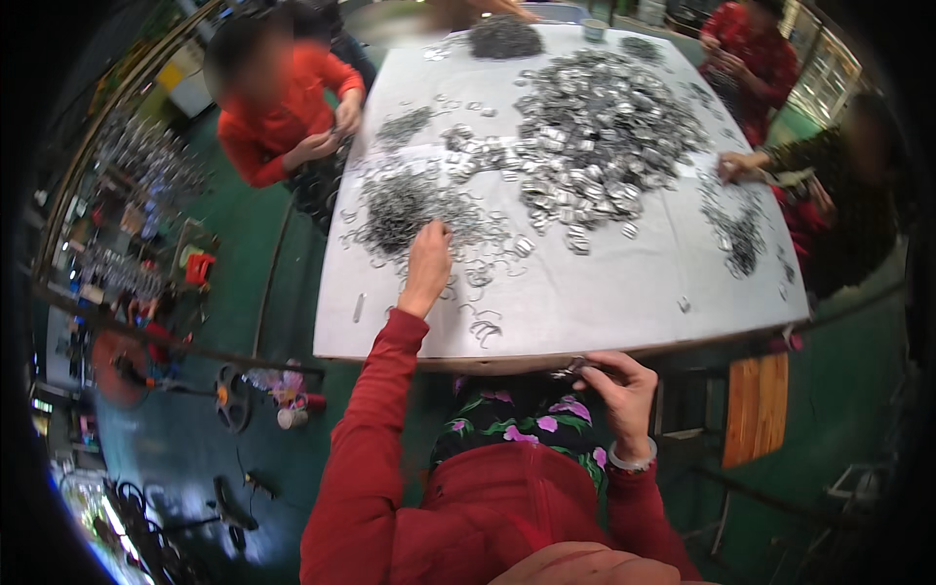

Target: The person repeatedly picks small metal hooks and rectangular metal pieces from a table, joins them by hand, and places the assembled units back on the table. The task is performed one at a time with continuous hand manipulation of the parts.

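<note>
My left hand is stretched out over the worktop, fingers bunched together and pressed down into the near edge of a tangled pile of thin wire clips; I cannot tell whether any single clip is actually pinched between them. My right hand sits close to my body at the near edge of the worktop, fingers curled shut around a small bundle of metal pieces that pokes out beside the thumb. A pale bangle circles that wrist, and both my arms are in red sleeves. Loose wire clips lie scattered on the grey surface between the pile and the near edge, a few just beside my left wrist. Farther out, in the middle of the worktop, a much larger heap of flat silvery metal parts spreads wide, well apart from my hands. A person in a red top works at the left side of the worktop, another person sits at the far right corner, and a third person's hand rests on the right side near a smaller pile of clips.
</note>
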A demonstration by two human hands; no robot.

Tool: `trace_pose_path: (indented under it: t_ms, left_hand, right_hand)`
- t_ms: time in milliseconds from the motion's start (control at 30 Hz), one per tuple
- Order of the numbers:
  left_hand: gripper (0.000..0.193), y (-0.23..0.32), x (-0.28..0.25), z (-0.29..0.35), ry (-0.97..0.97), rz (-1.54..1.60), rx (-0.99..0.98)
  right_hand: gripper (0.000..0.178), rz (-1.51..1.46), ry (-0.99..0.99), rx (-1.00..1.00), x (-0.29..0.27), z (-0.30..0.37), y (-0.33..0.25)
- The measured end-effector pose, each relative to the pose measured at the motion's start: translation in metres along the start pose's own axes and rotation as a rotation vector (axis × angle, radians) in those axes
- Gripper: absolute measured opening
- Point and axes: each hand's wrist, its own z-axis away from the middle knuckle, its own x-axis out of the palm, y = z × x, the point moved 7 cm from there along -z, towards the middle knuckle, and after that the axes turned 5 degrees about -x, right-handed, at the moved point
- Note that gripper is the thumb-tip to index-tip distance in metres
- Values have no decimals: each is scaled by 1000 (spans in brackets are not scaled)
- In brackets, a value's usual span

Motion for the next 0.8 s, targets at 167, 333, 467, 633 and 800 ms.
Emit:
trace_pose_path:
  t_ms: [167,333,467,633,800]
  left_hand:
    - [14,85,2,60,-310,638,-234]
    - [10,164,-13,124,-468,958,-150]
    - [12,192,-26,132,-272,715,167]
    - [13,200,-29,138,-214,633,260]
    - [16,190,-12,138,-262,765,224]
  right_hand:
    - [19,-46,27,-43,-2,7,10]
    - [22,-35,94,-39,-2,15,19]
    - [18,-88,155,-150,-3,23,10]
    - [16,5,212,-200,-9,28,12]
    - [17,103,36,-280,2,26,2]
